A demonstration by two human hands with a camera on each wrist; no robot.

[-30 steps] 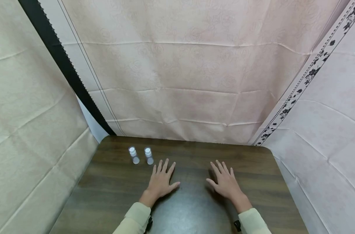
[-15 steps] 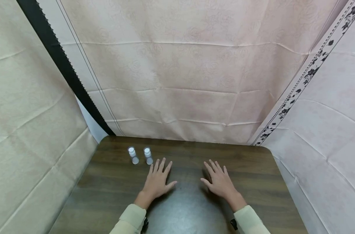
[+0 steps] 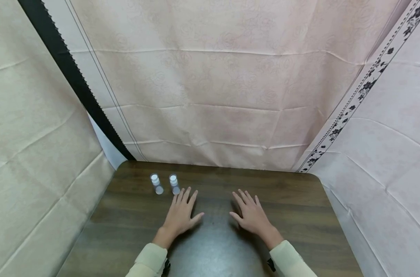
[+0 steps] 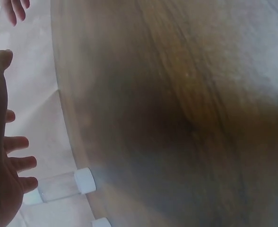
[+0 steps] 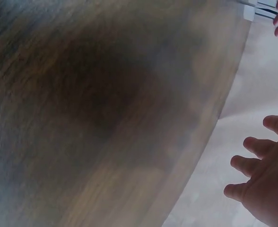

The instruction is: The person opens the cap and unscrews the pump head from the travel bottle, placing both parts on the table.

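Observation:
Two small clear cylinders, white at both ends, stand side by side on the far left of the brown wooden table (image 3: 126,231): a left bottle (image 3: 156,184) and a right bottle (image 3: 174,184). My left hand (image 3: 178,216) is held palm down over the table with fingers spread. Its fingertips lie just in front of the right bottle; whether they touch it I cannot tell. In the left wrist view this bottle (image 4: 58,187) shows beyond the fingers. My right hand (image 3: 251,216), fingers also spread, hovers palm down right of centre and holds nothing.
A pale patterned cloth (image 3: 210,96) hangs behind the table's far edge. More cloth hangs on the left (image 3: 40,173) and on the right (image 3: 386,154), close to the table's sides. Shadows of the hands fall on the tabletop.
Both hands have drifted left in the head view, the right one farther than the left. The left fingertips are nearer the right bottle. The bottles stay put on the table.

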